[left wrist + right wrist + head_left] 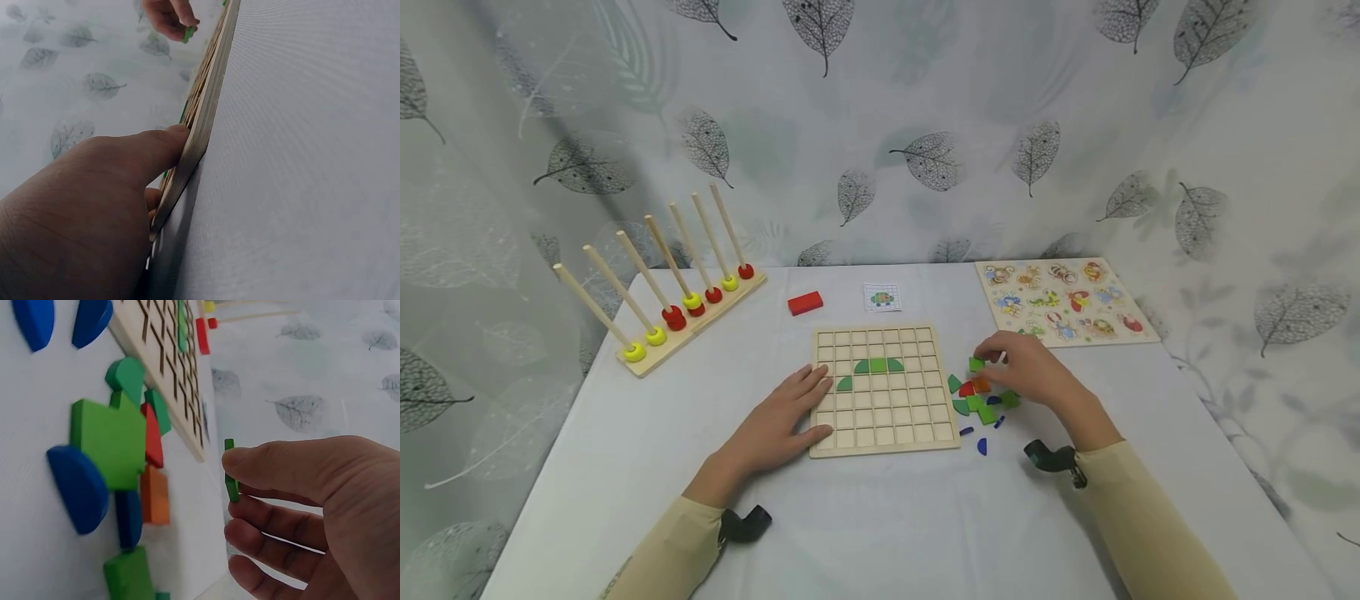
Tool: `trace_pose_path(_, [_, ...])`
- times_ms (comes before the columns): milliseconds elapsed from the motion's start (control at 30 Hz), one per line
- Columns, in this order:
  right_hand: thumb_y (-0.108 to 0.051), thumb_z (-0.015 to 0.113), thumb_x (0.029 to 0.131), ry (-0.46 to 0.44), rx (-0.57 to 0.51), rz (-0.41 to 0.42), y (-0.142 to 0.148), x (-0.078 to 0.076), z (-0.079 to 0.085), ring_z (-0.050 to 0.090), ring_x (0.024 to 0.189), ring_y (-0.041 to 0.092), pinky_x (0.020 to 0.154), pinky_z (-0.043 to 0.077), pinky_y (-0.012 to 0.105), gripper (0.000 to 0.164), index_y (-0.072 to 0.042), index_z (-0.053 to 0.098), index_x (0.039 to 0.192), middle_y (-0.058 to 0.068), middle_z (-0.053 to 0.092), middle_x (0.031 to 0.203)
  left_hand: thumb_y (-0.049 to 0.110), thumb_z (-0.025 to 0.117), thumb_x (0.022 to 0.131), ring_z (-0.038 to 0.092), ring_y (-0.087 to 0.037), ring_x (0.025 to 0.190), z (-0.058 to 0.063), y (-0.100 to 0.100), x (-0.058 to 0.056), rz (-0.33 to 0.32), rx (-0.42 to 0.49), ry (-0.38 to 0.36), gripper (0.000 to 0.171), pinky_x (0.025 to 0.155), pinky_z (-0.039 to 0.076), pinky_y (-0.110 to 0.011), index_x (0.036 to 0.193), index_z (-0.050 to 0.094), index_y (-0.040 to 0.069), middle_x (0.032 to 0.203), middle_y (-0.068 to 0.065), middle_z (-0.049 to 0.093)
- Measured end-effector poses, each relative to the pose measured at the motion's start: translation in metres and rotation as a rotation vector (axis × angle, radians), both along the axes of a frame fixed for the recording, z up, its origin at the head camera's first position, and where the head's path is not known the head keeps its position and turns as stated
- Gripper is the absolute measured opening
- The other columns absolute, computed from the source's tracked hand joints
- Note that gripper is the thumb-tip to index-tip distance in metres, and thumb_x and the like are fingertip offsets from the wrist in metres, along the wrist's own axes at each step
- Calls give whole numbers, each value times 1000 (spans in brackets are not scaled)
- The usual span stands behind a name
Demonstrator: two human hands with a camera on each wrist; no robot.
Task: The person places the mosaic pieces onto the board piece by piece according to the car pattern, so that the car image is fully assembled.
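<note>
A wooden grid board [887, 451] lies flat on the white table, with a light green square [878, 365] and several dark green curved pieces [845, 383] set in its cells. My left hand [775, 425] rests at the board's left edge, fingers extended over the rim; in the left wrist view the thumb [165, 147] touches the frame. To the board's right, my right hand [1037, 371] pinches a thin green square tile [231, 481] between thumb and fingertips, above a pile of loose pieces. That pile includes a red piece [152, 437], an orange block [155, 495] and blue half-rounds [78, 487].
Behind the board lie a small picture card [882, 297] and a red block [805, 303]. A peg stand [700, 321] with red and yellow beads occupies the back left. At the back right is an insect picture board [1112, 337]. A patterned leaf curtain [790, 133] hangs behind the table.
</note>
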State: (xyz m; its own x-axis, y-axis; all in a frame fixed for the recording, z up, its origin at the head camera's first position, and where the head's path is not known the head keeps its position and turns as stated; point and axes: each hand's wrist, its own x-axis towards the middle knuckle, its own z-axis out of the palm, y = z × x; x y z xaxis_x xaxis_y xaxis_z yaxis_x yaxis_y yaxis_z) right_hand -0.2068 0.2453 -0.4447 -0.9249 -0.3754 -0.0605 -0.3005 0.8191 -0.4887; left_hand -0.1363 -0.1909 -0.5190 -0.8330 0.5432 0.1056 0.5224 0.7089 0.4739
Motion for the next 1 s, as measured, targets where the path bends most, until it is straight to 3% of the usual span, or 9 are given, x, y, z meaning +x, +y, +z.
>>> trace_pose_path(333, [-16, 85, 95, 75, 10, 61, -16, -1, 13, 65, 100, 23, 89, 58, 46, 22, -10, 81, 117, -1, 74, 106, 48, 69, 103, 18, -32, 165, 1, 1, 1, 5, 1, -2, 81, 128, 26, -57, 168, 40, 10, 177, -6, 30])
trace_pose_path(1000, [-17, 87, 95, 110, -31, 149, -49, -3, 23, 64, 100, 20, 88, 57, 42, 24, -11, 81, 117, -3, 72, 108, 48, 70, 103, 18, -31, 165, 1, 1, 1, 4, -4, 0, 82, 129, 25, -56, 169, 40, 10, 177, -5, 29])
